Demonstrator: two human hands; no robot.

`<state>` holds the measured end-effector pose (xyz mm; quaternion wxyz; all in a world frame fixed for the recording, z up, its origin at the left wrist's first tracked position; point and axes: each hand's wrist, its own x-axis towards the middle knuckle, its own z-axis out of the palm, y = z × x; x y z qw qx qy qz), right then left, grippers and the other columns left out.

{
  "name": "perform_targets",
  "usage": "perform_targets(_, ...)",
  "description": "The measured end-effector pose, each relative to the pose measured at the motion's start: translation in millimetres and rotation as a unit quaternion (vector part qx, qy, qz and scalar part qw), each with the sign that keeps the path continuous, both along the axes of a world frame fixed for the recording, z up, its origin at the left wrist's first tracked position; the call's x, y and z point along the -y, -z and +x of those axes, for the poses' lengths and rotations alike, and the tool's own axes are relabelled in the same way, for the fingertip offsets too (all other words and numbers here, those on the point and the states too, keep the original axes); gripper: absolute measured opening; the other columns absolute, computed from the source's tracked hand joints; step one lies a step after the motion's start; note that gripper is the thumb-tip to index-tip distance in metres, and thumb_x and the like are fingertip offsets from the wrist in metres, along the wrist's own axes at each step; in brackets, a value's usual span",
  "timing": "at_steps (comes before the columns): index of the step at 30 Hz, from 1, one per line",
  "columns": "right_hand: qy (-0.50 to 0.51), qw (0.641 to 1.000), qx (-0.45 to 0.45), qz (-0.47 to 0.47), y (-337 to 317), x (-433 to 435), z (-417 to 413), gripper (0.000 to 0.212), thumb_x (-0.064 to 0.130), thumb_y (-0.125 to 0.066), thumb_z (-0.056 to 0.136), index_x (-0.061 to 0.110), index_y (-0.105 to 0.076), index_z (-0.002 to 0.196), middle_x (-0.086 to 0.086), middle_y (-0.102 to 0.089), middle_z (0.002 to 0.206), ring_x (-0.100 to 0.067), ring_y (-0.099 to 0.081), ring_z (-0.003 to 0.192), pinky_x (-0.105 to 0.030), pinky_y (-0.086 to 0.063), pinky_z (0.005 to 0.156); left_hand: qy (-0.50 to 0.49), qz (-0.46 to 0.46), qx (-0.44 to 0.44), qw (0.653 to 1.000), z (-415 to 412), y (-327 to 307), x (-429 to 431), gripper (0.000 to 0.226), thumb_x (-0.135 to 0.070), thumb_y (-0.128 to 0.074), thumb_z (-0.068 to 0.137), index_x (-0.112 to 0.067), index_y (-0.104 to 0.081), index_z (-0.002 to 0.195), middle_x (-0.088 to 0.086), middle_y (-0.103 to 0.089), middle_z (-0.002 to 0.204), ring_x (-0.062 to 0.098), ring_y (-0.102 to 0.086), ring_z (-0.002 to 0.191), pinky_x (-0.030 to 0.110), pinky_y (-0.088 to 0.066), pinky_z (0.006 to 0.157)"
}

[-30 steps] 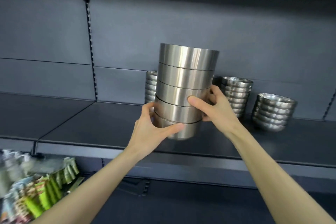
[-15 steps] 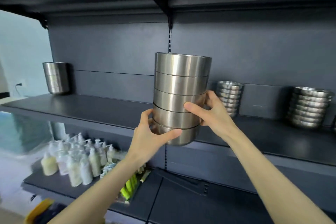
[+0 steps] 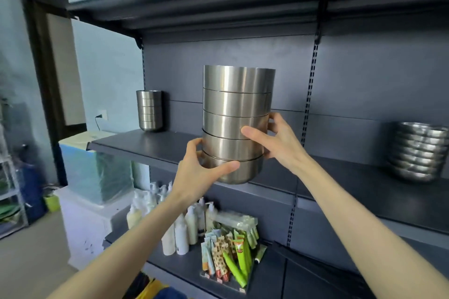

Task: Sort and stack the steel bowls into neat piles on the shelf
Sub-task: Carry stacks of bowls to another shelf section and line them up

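A tall stack of straight-sided steel bowls is held in the air just in front of the dark shelf. My left hand grips the bottom bowl from the left, thumb across its front. My right hand grips the stack's right side at the third bowl. A like stack of straight-sided bowls stands at the shelf's far left end. A pile of rounded steel bowls sits on the shelf at the right.
Another dark shelf overhangs above. Slotted uprights run down the back panel. On the lower shelf stand white bottles and coloured packets. A white box sits on the floor at left.
The held stack has travelled left along the shelf with both hands keeping the same grip. The far-left stack is now nearer, and the rounded piles have slid off to the right.
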<state>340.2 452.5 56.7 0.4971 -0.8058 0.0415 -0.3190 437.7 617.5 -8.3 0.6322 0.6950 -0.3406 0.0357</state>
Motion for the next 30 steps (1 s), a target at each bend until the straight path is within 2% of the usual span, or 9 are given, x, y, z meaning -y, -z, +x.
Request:
perform_targets(3, -0.014, 1.000, -0.002, 0.003, -3.8, -13.9, 54.3, 0.104, 0.074, -0.076, 0.044, 0.027, -0.044, 0.130, 0.011, -0.057, 0.124, -0.017, -0.060, 0.115, -0.053, -0.051, 0.096, -0.024, -0.002, -0.002, 1.000, 45.7, -3.9, -18.2, 0.093, -0.065, -0.081, 0.042, -0.037, -0.038, 0.119, -0.013, -0.064, 0.099, -0.011, -0.060, 0.081, 0.005, -0.044, 0.062)
perform_targets(7, -0.032, 0.999, -0.005, -0.009, -5.5, -35.1, 127.9, 0.113, 0.082, -0.073, 0.035, 0.027, -0.043, 0.129, 0.014, -0.058, 0.116, -0.017, -0.058, 0.114, -0.050, -0.051, 0.096, -0.049, 0.001, -0.004, 0.999, 110.8, -6.7, -42.5, 0.096, -0.067, -0.080, 0.041, -0.035, -0.039, 0.122, -0.011, -0.065, 0.101, 0.000, -0.063, 0.091, 0.020, -0.049, 0.076)
perform_targets(9, -0.040, 0.999, -0.010, -0.009, -5.7, -45.3, 163.9, 0.115, 0.083, -0.071, 0.034, 0.026, -0.042, 0.130, 0.014, -0.058, 0.118, -0.018, -0.057, 0.116, -0.050, -0.051, 0.097, -0.058, 0.003, -0.008, 0.998, 142.8, -7.1, -54.1, 0.098, -0.067, -0.080, 0.041, -0.033, -0.039, 0.123, -0.010, -0.065, 0.102, 0.005, -0.063, 0.093, 0.022, -0.049, 0.077)
perform_targets(11, -0.045, 0.999, -0.018, -0.004, -4.5, -56.4, 201.0, 0.111, 0.081, -0.074, 0.038, 0.026, -0.044, 0.129, 0.012, -0.058, 0.119, -0.018, -0.058, 0.115, -0.050, -0.051, 0.096, -0.062, 0.007, -0.011, 0.998, 177.8, -4.3, -65.7, 0.099, -0.067, -0.079, 0.041, -0.032, -0.038, 0.124, -0.011, -0.064, 0.103, 0.005, -0.063, 0.093, 0.021, -0.049, 0.076)
perform_targets(16, -0.032, 0.999, -0.022, 0.007, 13.8, -82.3, 292.0, 0.109, 0.081, -0.075, 0.037, 0.029, -0.045, 0.128, 0.011, -0.062, 0.117, -0.017, -0.062, 0.111, -0.049, -0.053, 0.093, -0.042, 0.019, -0.022, 0.999, 275.3, 9.5, -93.0, 0.106, -0.065, -0.083, 0.041, -0.030, -0.036, 0.130, -0.007, -0.064, 0.108, 0.010, -0.064, 0.099, 0.037, -0.053, 0.089)
perform_targets(22, 0.018, 0.999, -0.031, 0.033, 34.4, -105.8, 383.7, 0.098, 0.080, -0.077, 0.036, 0.034, -0.048, 0.117, 0.008, -0.066, 0.114, -0.018, -0.065, 0.106, -0.052, -0.053, 0.092, 0.013, 0.051, -0.030, 0.998, 381.5, 22.7, -113.6, 0.104, -0.067, -0.082, 0.041, -0.033, -0.036, 0.128, -0.011, -0.060, 0.112, 0.005, -0.060, 0.101, 0.024, -0.049, 0.081)
perform_targets(25, 0.047, 0.998, -0.028, 0.043, 38.2, -106.4, 417.5, 0.088, 0.079, -0.078, 0.036, 0.040, -0.049, 0.110, 0.009, -0.066, 0.115, -0.016, -0.064, 0.107, -0.052, -0.054, 0.090, 0.054, 0.061, -0.037, 0.996, 426.3, 24.9, -109.9, 0.099, -0.067, -0.082, 0.043, -0.037, -0.035, 0.124, -0.014, -0.060, 0.109, -0.006, -0.060, 0.093, 0.016, -0.047, 0.073)
perform_targets(27, 0.072, 0.996, -0.034, 0.040, 41.2, -103.7, 435.8, 0.095, 0.081, -0.076, 0.036, 0.035, -0.049, 0.114, 0.009, -0.063, 0.117, -0.015, -0.063, 0.107, -0.051, -0.055, 0.088, 0.080, 0.076, -0.043, 0.993, 450.4, 27.1, -103.9, 0.095, -0.067, -0.081, 0.044, -0.041, -0.033, 0.121, -0.016, -0.060, 0.106, -0.011, -0.059, 0.088, 0.012, -0.045, 0.068)
perform_targets(30, 0.106, 0.993, -0.041, 0.026, 46.5, -96.7, 461.0, 0.103, 0.085, -0.072, 0.034, 0.032, -0.045, 0.118, 0.008, -0.060, 0.118, -0.016, -0.060, 0.108, -0.048, -0.056, 0.087, 0.109, 0.092, -0.051, 0.988, 486.9, 32.6, -89.5, 0.096, -0.068, -0.082, 0.043, -0.041, -0.033, 0.121, -0.011, -0.060, 0.107, -0.002, -0.061, 0.094, 0.019, -0.048, 0.076)
